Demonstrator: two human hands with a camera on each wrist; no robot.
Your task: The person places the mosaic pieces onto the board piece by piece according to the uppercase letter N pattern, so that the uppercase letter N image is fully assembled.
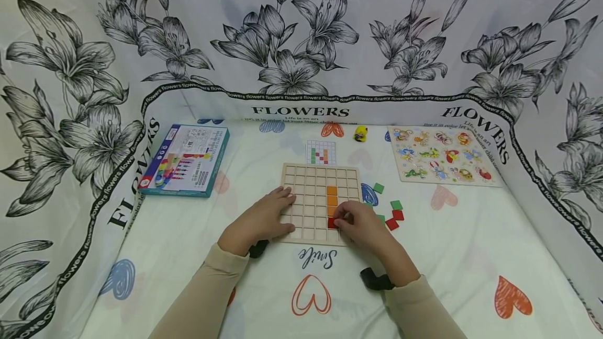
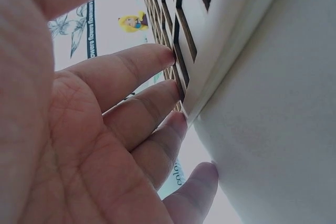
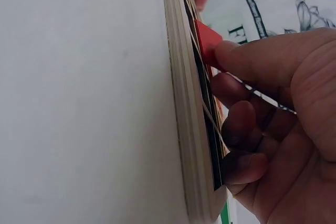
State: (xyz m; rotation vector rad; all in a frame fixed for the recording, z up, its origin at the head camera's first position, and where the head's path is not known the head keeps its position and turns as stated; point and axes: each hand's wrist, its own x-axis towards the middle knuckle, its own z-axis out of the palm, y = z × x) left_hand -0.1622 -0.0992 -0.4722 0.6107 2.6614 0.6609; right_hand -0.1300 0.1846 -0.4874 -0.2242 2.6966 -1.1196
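A wooden grid board lies flat in front of me. My left hand rests on its left edge; in the left wrist view the fingers are spread and straight, with fingertips at the frame. Over the lower right part of the grid my right hand pinches a red square tile between thumb and forefinger. That tile is tilted in the right wrist view, one edge at the grid. Just above it, in the same column, sit orange tiles. The right hand hides the cells beneath it.
Loose green tiles and red tiles lie right of the board. A pattern card touches its far edge. A boxed game lies far left, an insect puzzle board far right, a small yellow toy behind.
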